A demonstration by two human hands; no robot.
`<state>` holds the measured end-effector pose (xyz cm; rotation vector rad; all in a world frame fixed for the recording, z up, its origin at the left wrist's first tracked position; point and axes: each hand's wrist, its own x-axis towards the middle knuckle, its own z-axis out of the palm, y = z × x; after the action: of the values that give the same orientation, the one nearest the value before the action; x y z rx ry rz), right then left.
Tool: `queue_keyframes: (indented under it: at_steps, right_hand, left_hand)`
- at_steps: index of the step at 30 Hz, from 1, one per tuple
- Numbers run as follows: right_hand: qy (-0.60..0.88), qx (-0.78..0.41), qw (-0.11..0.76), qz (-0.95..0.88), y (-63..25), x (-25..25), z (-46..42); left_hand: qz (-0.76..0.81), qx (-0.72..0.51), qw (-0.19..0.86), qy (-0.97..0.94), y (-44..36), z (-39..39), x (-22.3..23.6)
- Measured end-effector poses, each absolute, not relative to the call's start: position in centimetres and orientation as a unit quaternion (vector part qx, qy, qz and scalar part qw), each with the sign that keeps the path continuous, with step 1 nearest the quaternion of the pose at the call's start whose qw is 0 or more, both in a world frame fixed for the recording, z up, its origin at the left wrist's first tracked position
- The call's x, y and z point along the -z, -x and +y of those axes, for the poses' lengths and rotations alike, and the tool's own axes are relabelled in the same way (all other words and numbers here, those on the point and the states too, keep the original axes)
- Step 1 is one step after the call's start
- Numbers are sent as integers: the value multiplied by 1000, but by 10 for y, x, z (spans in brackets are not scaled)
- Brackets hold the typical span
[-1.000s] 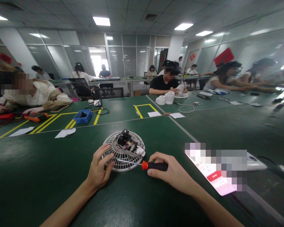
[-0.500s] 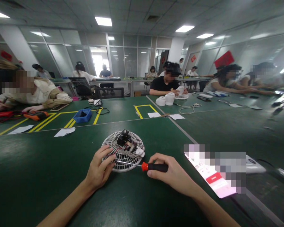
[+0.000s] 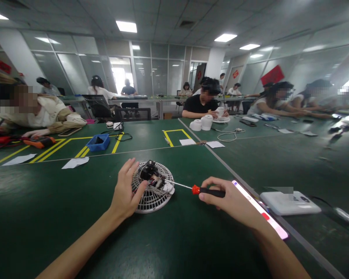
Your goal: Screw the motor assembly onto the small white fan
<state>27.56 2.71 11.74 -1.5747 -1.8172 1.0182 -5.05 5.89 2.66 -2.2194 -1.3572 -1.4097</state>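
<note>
A white round fan grille (image 3: 154, 206) lies on the green table, with a black motor (image 3: 148, 169), wires and small white parts on top of it. My left hand (image 3: 125, 192) is at the grille's left side, fingers stretched out and thumb apart, reaching over its edge; whether it presses on the grille I cannot tell. Gripped in my right hand (image 3: 225, 197) is a screwdriver (image 3: 211, 192) with a black and red handle. Its long shaft points left, and the tip is among the parts beside the motor; exact contact is too small to make out.
Right of my right hand lies a lit phone (image 3: 260, 209), with a white device (image 3: 291, 203) and cable beyond it. A blue bin (image 3: 98, 143) and paper slips (image 3: 75, 162) lie further back. Across the table a person in black (image 3: 202, 104) handles white parts.
The screwdriver has moved up and right, its tip going from near my left fingertips to the parts by the motor. My left hand has opened and shifted up along the grille's edge.
</note>
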Motion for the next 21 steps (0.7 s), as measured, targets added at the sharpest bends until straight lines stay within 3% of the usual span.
queue_keyframes:
  at_steps: [8,21]
  right_hand:
    - [582,-405,283,-646,-274,-104,32]
    - [558,-426,290,-651,-267,-102,31]
  left_hand:
    - [-547,429,-37,718,32,85,-35]
    - [-538,478,-71,691,39,69,-30]
